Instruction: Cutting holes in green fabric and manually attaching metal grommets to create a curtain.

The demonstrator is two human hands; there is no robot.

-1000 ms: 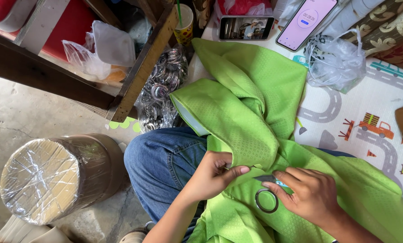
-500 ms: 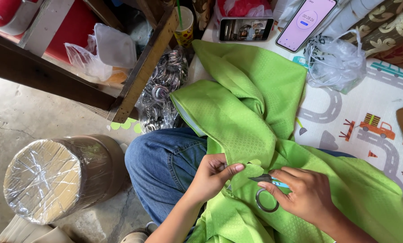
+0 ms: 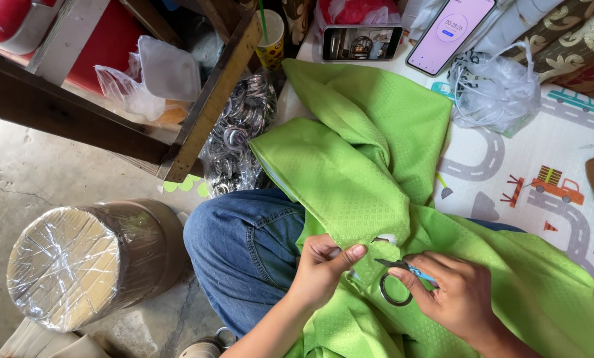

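Note:
A large piece of bright green fabric point(image 3: 363, 166) lies over my lap and spreads onto the play mat. My left hand point(image 3: 323, 268) pinches a fold of this fabric near its lower middle. My right hand point(image 3: 452, 295) holds small scissors point(image 3: 403, 266) with blue handles, blades pointing left toward the pinched spot. A dark metal ring point(image 3: 395, 290) rests on the fabric just under the scissors, against my right fingers. A small pale hole or patch shows in the fabric right above the blades.
A bag of several metal rings point(image 3: 234, 142) leans by a wooden table leg point(image 3: 211, 99). Two phones point(image 3: 362, 42) point(image 3: 450, 32) and a clear plastic bag point(image 3: 495, 86) lie on the road-print mat point(image 3: 542, 179). A wrapped cylinder point(image 3: 78, 262) stands on the concrete floor at left.
My left hand has shifted its pinch slightly on the fabric, and the scissors in my right hand have edged left toward it. The rest is unchanged.

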